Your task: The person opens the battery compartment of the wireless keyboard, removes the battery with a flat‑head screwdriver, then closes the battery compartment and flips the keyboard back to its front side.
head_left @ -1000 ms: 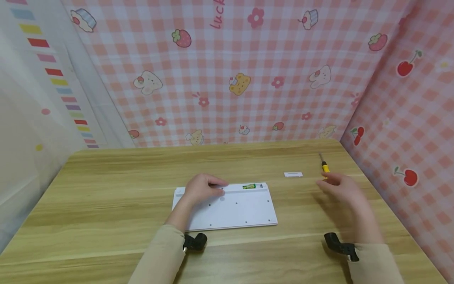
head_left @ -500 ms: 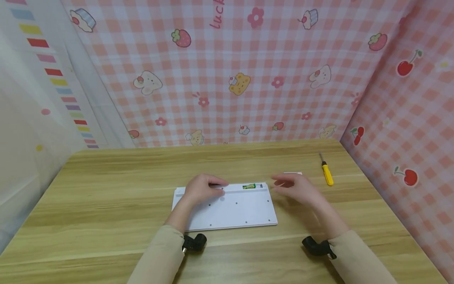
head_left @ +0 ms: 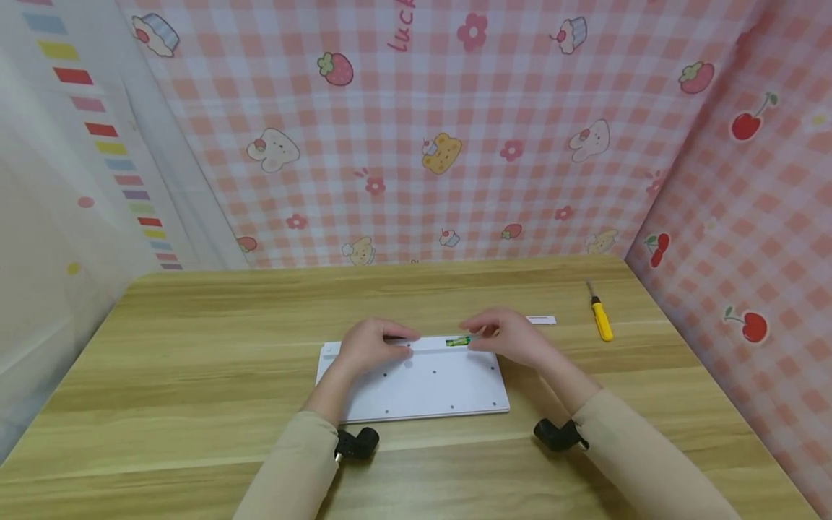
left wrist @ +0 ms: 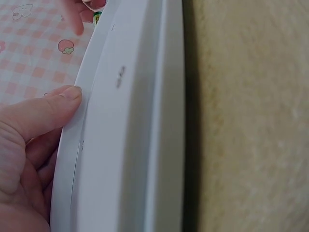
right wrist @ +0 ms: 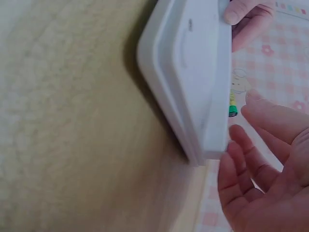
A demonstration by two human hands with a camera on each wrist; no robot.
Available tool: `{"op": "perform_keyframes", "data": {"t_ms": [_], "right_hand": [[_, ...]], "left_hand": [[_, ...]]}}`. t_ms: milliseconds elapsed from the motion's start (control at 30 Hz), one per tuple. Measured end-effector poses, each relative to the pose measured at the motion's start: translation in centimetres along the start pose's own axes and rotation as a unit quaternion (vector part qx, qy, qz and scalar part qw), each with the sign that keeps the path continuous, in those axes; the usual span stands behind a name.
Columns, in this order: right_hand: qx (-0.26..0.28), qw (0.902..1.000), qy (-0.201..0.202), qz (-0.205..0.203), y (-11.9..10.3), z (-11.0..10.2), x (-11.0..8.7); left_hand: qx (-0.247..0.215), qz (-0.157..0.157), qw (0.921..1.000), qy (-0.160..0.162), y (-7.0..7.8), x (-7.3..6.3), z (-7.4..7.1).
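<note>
A white keyboard (head_left: 422, 393) lies face down on the wooden table. My left hand (head_left: 373, 347) grips its far edge, thumb on the raised strip and fingers behind it in the left wrist view. A green and yellow battery (head_left: 457, 341) sits in the slot at the strip's right part; in the right wrist view its end (right wrist: 233, 108) sticks out past the keyboard's edge. My right hand (head_left: 510, 339) is at the slot's right end, thumb and fingers spread around the battery's end, with a gap showing between them and it in the right wrist view.
A small white cover (head_left: 542, 320) lies behind my right hand, partly hidden by it. Farther right is a yellow-handled screwdriver (head_left: 601, 318), its tip toward the back edge. Pink checked cloth (head_left: 403, 180) hangs behind the table and along its right side.
My right hand has moved left from beside the screwdriver, past the small cover, to the battery slot. The left hand and keyboard have stayed in place.
</note>
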State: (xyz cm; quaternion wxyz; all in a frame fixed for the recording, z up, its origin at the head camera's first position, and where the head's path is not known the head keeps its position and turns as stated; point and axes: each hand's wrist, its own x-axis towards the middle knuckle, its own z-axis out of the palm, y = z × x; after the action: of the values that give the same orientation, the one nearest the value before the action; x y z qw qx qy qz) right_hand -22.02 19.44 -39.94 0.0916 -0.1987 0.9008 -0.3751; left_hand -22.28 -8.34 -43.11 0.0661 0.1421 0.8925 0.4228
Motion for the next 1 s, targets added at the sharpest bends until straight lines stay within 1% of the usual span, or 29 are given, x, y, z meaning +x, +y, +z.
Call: {"op": "perform_keyframes", "data": {"t_ms": [167,400,500,667,800,1000], "right_hand": [[-0.002,1.0,0.0,-0.005,0.4,0.3,0.3],[0.005,0.9998,0.009,0.016,0.4,0.5,0.2],[0.007,0.9997,0.017,0.017,0.4,0.7,0.2],[0.006,0.9994,0.031,0.012,0.6,1.1,0.5],[-0.005,0.9994,0.033,0.002,0.6,1.4,0.7],[-0.003,0.9994,0.035,0.004,0.7,1.5,0.8]], "left_hand": [[0.003,0.0,1.0,0.002,-0.1,0.1,0.0],[-0.002,-0.001,1.0,0.001,0.0,0.0,0.0],[-0.004,0.001,1.0,0.001,0.0,0.0,0.0],[-0.003,0.003,1.0,0.001,0.0,0.0,0.0],[-0.006,-0.001,1.0,0.0,0.0,0.0,0.0],[-0.002,-0.002,1.0,-0.001,-0.2,0.1,0.1]]}}
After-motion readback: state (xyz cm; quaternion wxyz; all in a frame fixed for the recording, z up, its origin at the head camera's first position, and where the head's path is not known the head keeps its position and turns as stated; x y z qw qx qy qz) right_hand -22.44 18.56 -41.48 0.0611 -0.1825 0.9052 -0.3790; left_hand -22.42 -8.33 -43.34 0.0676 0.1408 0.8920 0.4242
